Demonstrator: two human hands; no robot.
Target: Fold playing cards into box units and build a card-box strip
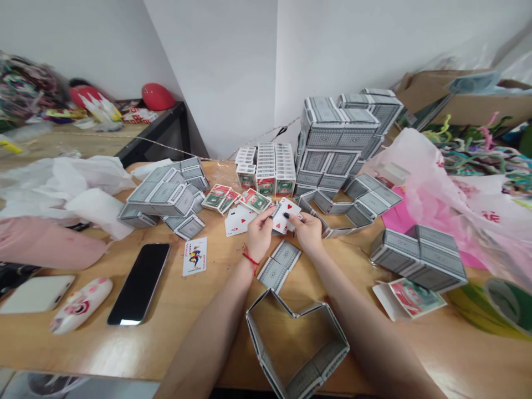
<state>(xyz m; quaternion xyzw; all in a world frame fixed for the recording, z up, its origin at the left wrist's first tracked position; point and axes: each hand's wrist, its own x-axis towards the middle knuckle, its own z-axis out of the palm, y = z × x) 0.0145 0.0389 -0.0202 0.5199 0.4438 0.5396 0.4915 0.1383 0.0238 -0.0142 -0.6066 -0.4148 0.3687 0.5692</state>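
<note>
My left hand (261, 231) and my right hand (306, 227) pinch playing cards (281, 219) between them, with red hearts facing up. My left wrist wears a red string. Just left of my left hand, loose cards (236, 220) lie face up beside boxed decks (255, 200). Below the hands, joined grey-backed cards (279, 266) lie flat on the table. Nearest me stands a heart-shaped frame (318, 366) of folded cards. Another open card frame (357, 213) is right of my right hand. A joker card (194, 256) lies to the left.
Tall card-block stacks (328, 149) and rows of boxed decks (266, 169) stand at the back. Card blocks (166, 194) sit left, others (419, 256) right, by an opened card box (411, 297). A phone (140, 284), white mouse (82, 305) and tape roll (494, 305) lie nearer me.
</note>
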